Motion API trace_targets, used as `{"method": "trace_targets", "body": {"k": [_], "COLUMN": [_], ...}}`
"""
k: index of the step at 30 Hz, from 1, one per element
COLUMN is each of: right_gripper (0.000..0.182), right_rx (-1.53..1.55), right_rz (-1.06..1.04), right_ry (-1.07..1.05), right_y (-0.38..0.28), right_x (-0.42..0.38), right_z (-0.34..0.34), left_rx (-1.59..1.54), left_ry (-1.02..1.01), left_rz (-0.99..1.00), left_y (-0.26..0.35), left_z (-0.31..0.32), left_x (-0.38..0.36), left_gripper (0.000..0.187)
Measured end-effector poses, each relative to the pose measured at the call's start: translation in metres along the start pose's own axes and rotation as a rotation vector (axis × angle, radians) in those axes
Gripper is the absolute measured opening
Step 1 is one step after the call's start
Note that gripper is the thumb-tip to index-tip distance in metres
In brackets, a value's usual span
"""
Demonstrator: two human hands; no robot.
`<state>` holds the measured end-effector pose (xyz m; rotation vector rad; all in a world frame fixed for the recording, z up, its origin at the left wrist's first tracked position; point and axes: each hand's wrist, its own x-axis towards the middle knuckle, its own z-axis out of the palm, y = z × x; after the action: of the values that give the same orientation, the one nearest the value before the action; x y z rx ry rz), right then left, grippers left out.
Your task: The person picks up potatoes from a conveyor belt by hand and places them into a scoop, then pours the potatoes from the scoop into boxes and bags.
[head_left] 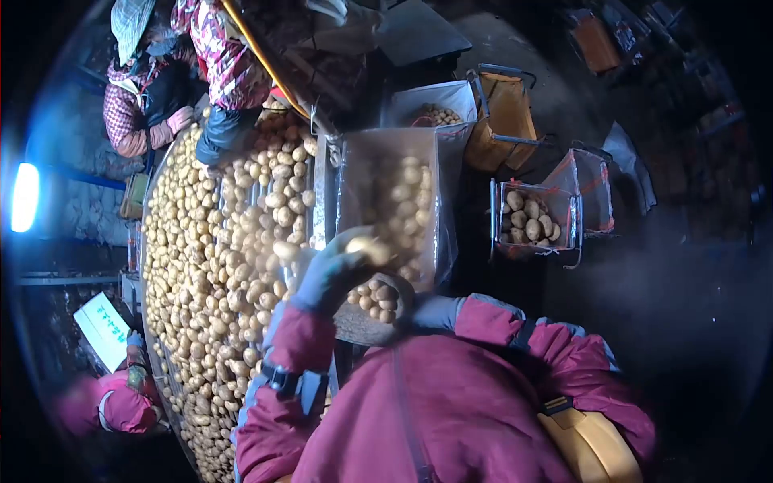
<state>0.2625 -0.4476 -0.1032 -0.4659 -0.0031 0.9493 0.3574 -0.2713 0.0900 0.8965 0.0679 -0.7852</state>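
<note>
My left hand (332,272), in a grey-blue glove, is closed around a pale potato (370,250) above the edge of the sorting table. Loose potatoes (225,274) cover the table on that side, and one blurred potato (285,250) shows beside my wrist. My right hand (435,311), gloved too, is low in front of my body against a grey curved rim (362,326); its fingers are hidden. Several potatoes (374,300) lie inside that rim. Just beyond is a chute (354,161) with plastic sides and more potatoes in it.
Two people (149,105) stand at the far left of the table, one hand among the potatoes. Another person (129,402) is at the lower left by a white sign (103,330). To the right are a framed sack of potatoes (527,219), a wooden-coloured crate (503,121) and a white sack (451,97).
</note>
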Motion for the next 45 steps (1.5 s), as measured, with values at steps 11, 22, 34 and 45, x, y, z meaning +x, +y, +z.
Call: {"method": "trace_targets", "body": {"k": [11, 22, 34, 45], "right_gripper": [0.041, 0.048, 0.049, 0.054], "right_rx": [-0.355, -0.733, -0.839, -0.938], "right_rz": [-0.184, 0.584, 0.663, 0.628], "right_ry": [0.232, 0.625, 0.724, 0.738], "right_y": [-0.056, -0.073, -0.069, -0.069], "right_x": [-0.079, -0.009, 0.048, 0.052], "right_z": [0.062, 0.115, 0.124, 0.137], "left_rx": [0.159, 0.108, 0.354, 1.097], "left_ry": [-0.173, 0.537, 1.218, 1.312], "left_rz": [-0.044, 0.1, 0.294, 0.407], "left_y": [-0.015, 0.019, -0.029, -0.024], "left_z": [0.091, -0.059, -0.269, -0.309], "left_x": [0.148, -0.119, -0.243, -0.15], "left_gripper": [0.056, 0.038, 0.048, 0.055]}}
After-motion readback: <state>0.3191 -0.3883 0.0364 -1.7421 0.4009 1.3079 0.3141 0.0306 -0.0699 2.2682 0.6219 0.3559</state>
